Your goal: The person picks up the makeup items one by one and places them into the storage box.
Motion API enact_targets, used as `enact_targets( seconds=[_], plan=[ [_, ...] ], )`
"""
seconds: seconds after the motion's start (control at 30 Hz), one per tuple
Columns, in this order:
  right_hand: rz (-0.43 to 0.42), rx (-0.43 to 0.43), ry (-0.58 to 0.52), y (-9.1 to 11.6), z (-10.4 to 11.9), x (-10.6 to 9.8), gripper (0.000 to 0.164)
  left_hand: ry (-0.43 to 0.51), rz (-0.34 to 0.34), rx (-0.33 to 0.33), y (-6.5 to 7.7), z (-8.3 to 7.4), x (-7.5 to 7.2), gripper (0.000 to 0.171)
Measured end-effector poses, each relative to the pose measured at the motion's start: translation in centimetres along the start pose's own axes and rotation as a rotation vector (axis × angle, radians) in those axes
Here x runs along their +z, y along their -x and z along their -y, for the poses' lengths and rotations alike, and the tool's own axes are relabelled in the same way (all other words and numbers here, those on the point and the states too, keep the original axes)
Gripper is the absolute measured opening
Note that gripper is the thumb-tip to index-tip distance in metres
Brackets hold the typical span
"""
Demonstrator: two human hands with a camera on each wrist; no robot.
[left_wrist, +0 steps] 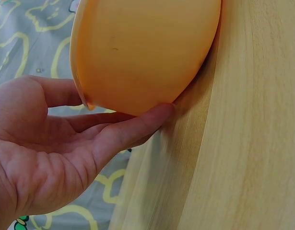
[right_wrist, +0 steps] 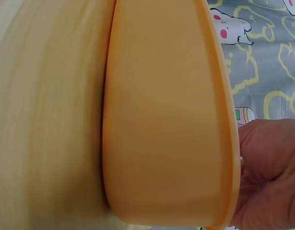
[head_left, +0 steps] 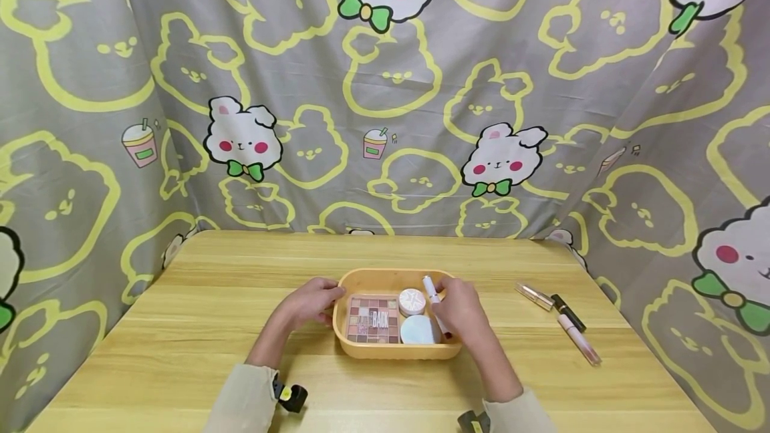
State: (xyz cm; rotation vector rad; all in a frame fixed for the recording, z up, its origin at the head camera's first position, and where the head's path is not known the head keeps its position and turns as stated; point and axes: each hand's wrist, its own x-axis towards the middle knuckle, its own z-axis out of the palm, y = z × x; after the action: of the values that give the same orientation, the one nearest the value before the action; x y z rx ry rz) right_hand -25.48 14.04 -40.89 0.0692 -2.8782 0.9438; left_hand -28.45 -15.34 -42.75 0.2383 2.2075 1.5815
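Note:
An orange plastic basket (head_left: 397, 351) stands on the wooden table and holds makeup. My left hand (head_left: 314, 299) grips its left end, thumb at the rim and fingers along the outer wall, as the left wrist view shows. Over the basket's right end, my right hand (head_left: 460, 309) pinches a slim white cosmetic tube (head_left: 430, 288) that slants down inside, with a dark red lower end. Beside it lie a round white patterned case (head_left: 412, 301) and a pale round compact (head_left: 419, 331). An eyeshadow palette (head_left: 373, 319) fills the left part. In the right wrist view, the basket wall hides the right fingertips.
To the right on the table (head_left: 240, 286) lie a clear slim tube (head_left: 534, 295), a black tube (head_left: 568, 313) and a pink lip gloss tube (head_left: 579, 339), close together. A patterned grey curtain (head_left: 313, 85) surrounds the table's back and sides.

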Motion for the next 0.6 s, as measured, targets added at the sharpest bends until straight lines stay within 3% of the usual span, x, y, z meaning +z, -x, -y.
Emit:
enact_targets(
  seconds=[0.27,0.6],
  plan=[
    [-0.029,-0.023,0.035,-0.02,-0.11,0.47,0.016,-0.003,0.001,0.001,0.00,-0.04,0.03,0.040],
    [0.018,0.016,0.047,-0.12,-0.02,0.87,0.012,-0.017,-0.023,-0.016,-0.04,0.03,0.07,0.039]
  ],
)
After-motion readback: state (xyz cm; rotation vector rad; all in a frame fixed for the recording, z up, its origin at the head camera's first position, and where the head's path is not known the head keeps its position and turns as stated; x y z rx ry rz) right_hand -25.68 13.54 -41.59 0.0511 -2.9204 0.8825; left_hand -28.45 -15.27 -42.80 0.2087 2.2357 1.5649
